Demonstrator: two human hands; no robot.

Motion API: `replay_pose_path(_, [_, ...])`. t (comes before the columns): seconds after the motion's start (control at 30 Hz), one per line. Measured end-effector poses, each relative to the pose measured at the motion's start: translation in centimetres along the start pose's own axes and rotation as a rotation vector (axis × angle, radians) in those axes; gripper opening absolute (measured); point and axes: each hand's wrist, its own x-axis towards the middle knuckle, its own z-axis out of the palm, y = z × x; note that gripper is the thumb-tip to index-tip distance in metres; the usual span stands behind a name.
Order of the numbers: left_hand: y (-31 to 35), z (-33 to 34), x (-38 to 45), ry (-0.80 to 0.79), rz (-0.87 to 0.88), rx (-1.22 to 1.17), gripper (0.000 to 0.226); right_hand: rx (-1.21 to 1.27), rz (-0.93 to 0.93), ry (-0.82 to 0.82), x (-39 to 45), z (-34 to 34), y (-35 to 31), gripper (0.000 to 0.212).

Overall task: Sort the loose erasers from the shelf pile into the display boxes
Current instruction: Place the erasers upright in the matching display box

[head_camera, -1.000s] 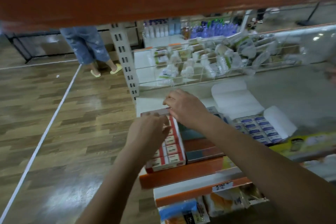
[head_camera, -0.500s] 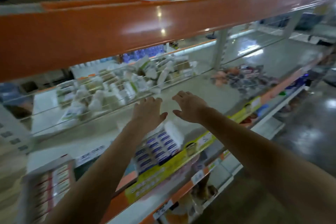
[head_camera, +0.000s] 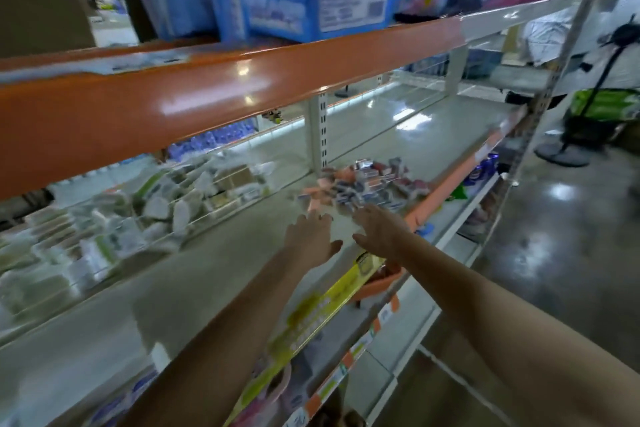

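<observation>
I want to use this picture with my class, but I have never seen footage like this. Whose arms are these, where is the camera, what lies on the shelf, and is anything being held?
The camera sits on a person's head, looking forward and down, so the two bare arms are their own. The left hand and right hand reach, fingers spread, toward a pile of loose erasers on the grey shelf. Neither hand holds anything, and the picture is too blurred to say if the fingertips touch the pile. White packets lie behind a clear divider on the left.
</observation>
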Motion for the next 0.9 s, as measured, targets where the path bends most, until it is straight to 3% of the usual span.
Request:
replay_pose_path(0.13, [1.4,1.0,5.6,0.063,0.047,0.029,0.059,0.046,0.079,0.009,2.5,1.2,4.2,0.053])
replay_pose_path(0.33, [2.5,1.5,13.7,0.102,0.073,-0.044,0.037,0.046,0.124,0.034,7.7,2.0,9.1,0.040])
replay_pose_path(0.47, [2.4,2.0,17.8,0.157,0.102,-0.024,0.050,0.081,0.132,0.057,11.0,1.8,11.4,0.043])
replay_pose_path(0.9, [1.7,2.9,23.4,0.224,0.187,-0.011,0.033,0.048,-0.149,0.154,19.0,2.8,15.5,0.031])
